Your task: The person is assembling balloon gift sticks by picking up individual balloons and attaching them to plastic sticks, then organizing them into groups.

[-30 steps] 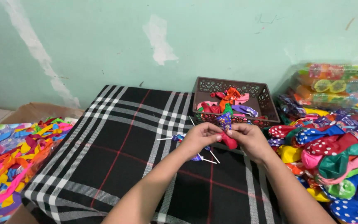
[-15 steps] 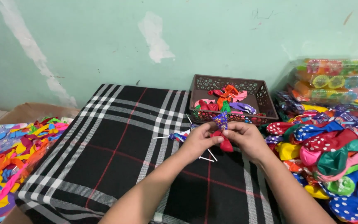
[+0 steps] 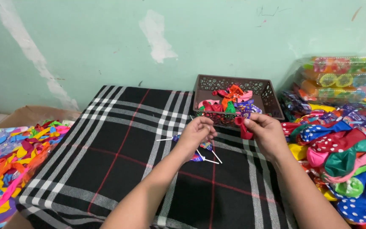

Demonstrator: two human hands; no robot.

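While both hands are hovering mid-cloth, right hand (image 3: 268, 135) is pinching a red balloon (image 3: 244, 128), just near the brown basket (image 3: 272, 95). Left hand (image 3: 196, 133) is closing on something small; cannot tell what. Lollipops (image 3: 204, 152) are lying under it on the plaid cloth (image 3: 106, 148). Open room is sitting left and near; balloon piles (image 3: 344, 157) are crowding the right edge. Versus earlier: hands are now apart and higher.

Soft, even indoor light, fairly bright.
Glare glints on the clear plastic packets of coloured sweets (image 3: 339, 78); shadows stay faint on the black-and-white checked cloth (image 3: 106, 152); edges look slightly soft.
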